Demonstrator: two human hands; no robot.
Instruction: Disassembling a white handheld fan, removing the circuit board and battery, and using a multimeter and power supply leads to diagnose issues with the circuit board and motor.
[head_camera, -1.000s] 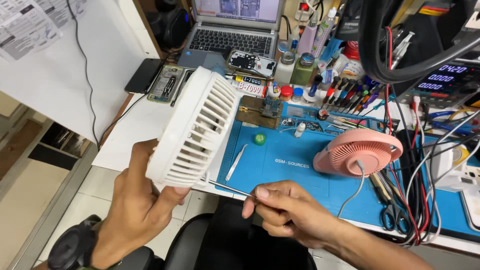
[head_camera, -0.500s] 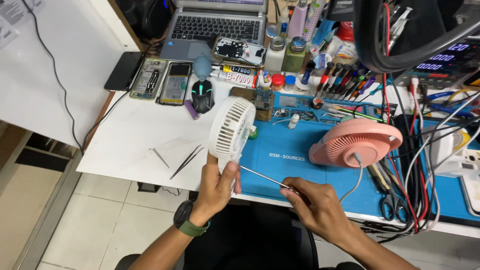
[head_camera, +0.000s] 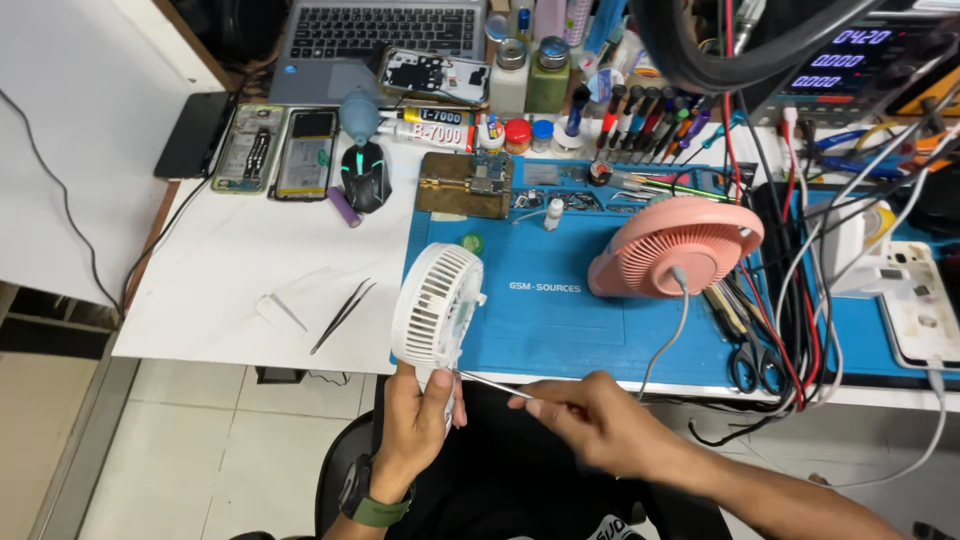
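White handheld fan (head_camera: 436, 306), held for probing.
Left hand (head_camera: 415, 425) grips its handle, steadying it; right hand (head_camera: 590, 420) pinches a thin metal tool (head_camera: 492, 385), tip apparently at the base.

You have one view only, from the camera on your head. It looks steeply down and forward over your hands, close below, onto the white table (head_camera: 240, 270) and blue mat (head_camera: 560, 320).

left hand (head_camera: 415, 425): dark wristwatch, green strap | right hand (head_camera: 595, 420): bare, no sleeve
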